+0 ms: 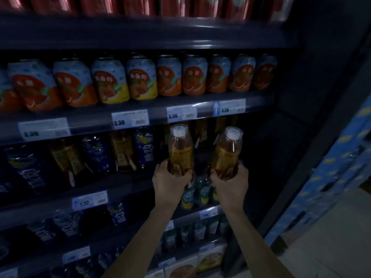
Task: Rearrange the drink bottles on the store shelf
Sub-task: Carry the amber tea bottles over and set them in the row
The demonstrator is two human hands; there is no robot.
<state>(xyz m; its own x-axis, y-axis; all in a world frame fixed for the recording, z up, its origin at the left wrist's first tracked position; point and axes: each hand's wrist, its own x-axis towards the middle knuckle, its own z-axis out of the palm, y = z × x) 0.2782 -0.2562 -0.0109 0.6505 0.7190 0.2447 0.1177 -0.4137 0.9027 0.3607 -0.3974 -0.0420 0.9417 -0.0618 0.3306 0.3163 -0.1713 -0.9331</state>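
Drink bottles, two of the same kind: amber liquid, white caps, both upright and side by side but apart, in front of the third shelf level from the top.

The left bottle [180,151] is gripped at its base by the left hand [169,182], fingers curled round the lower label. The right bottle [226,153] is held the same way by the right hand [230,184]. In each case the hand sits below the bottle, with body and cap standing clear above the fingers. Both caps stand level with, or just under, the price rail [80,125] of the can shelf overhead.

Behind them, more amber bottles [200,133] stand in the same row, and a dark gap [261,149] lies at the row's right end. Its depth cannot be judged in this light. Green bottles [200,189] stand on the level below.

Judgement: the step in hand appears to be placing both bottles into this row. Recommended practice:
- Tip the caps slightly to clear the rail.
- Seat one base fully on the shelf board [130,187] before the other.
- Turn the labels outward.
- Avoid knocking the neighbouring bottles.

A low grip gives little control of the top, so move slowly.
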